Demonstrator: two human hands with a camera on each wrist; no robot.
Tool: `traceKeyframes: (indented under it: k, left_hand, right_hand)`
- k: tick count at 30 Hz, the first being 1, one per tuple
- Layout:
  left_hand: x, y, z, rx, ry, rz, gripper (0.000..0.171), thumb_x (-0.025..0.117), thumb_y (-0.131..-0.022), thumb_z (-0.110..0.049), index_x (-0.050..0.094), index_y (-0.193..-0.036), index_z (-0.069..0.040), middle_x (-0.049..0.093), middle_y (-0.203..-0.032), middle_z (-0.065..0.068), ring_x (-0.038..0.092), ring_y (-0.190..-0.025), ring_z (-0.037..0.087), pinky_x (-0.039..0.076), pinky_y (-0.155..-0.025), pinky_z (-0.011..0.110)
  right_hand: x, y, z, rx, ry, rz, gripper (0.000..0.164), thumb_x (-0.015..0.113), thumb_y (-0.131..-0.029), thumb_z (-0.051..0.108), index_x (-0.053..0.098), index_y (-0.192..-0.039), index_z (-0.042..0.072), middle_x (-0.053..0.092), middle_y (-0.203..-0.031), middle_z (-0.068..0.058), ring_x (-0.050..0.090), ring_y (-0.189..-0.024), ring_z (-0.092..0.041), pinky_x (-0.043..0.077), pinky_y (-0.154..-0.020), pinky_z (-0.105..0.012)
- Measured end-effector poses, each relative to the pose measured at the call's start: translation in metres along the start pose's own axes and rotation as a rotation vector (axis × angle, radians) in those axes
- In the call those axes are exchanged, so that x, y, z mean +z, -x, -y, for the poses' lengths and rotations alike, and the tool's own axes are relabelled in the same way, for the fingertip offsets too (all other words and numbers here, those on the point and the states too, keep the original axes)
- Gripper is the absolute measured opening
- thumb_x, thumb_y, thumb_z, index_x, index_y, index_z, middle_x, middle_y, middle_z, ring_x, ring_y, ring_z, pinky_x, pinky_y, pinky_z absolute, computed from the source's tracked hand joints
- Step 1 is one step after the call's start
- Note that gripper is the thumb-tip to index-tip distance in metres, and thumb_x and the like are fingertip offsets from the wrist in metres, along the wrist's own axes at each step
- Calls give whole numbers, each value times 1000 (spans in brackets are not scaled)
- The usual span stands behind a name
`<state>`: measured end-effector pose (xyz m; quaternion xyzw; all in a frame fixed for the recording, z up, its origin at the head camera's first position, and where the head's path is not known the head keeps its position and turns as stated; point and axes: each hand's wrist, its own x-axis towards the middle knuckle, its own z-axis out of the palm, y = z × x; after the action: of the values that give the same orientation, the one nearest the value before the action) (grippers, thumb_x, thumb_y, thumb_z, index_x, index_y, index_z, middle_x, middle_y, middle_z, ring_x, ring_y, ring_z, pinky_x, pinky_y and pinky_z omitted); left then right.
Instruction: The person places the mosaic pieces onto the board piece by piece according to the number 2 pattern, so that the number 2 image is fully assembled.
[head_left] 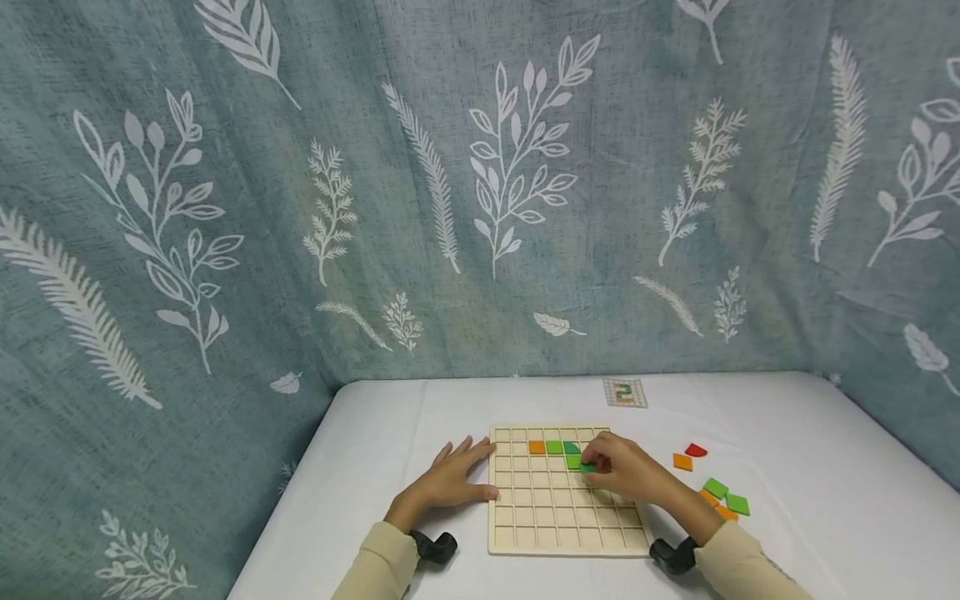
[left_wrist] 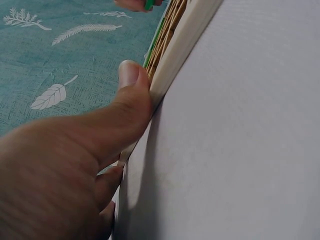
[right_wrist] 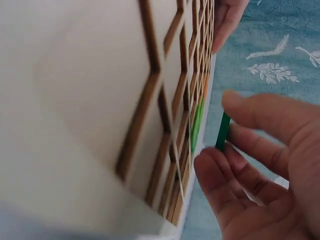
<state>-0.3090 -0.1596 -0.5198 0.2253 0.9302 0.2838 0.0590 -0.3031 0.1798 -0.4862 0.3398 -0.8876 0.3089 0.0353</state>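
Observation:
A wooden grid board [head_left: 525, 540] lies on the white table. My left hand [head_left: 450, 481] rests at its left edge with spread fingers. In the left wrist view the thumb [left_wrist: 131, 100] touches the board's side. Over the board's upper right, my right hand [head_left: 628, 469] pinches a small dark green tile [right_wrist: 223, 132] between thumb and fingers. Set in the board's upper cells are an orange tile [head_left: 536, 447], a light green tile [head_left: 554, 447] and a dark green piece with a curved edge [head_left: 572, 447]. Another light green tile [head_left: 573, 461] sits below that piece, beside the pinched tile.
Right of the board lie a red curved piece [head_left: 696, 450], an orange tile [head_left: 682, 462] and a loose group of light green tiles [head_left: 738, 505] and orange ones, partly behind the right forearm. A patterned card [head_left: 625, 392] lies behind the board. A leaf-print curtain [head_left: 450, 333] hangs around the table.

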Motion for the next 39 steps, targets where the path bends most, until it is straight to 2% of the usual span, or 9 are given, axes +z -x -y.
traceKeyframes:
  k: [10,19,32,39]
  left_hand:
    - [-1,0,1,-4,12,7,85,73,-85,-54,41,-153,-15,34,-163,6,20,-154,35,6,-127,57]
    - [6,-3,8,-10,-8,4,87,72,-84,-58,40,-154,-16,33,-163,4,20,-155,33,6,-127,56]
    - [2,-2,5,2,3,13,89,71,-84,-60,39,-155,-16,31,-164,5,18,-155,35,5,-126,58]
    - [1,-1,4,-4,14,11,89,72,-83,-59,39,-154,-15,32,-164,6,18,-155,34,4,-126,57]
  right_hand:
    - [1,-7,1,25,-10,30,18,78,-87,15,69,-100,7,61,-94,-3,57,-80,-7,53,-69,-22]
    - [8,-12,3,43,-45,51,17,78,-87,16,69,-99,7,61,-95,-3,56,-80,-5,52,-68,-21]
    - [17,-7,-3,-11,10,-3,17,80,-85,18,70,-97,9,59,-90,1,53,-76,-6,48,-63,-21]
    - [17,-7,-2,-29,9,13,19,80,-85,22,70,-97,10,57,-87,0,46,-73,-6,42,-62,-20]
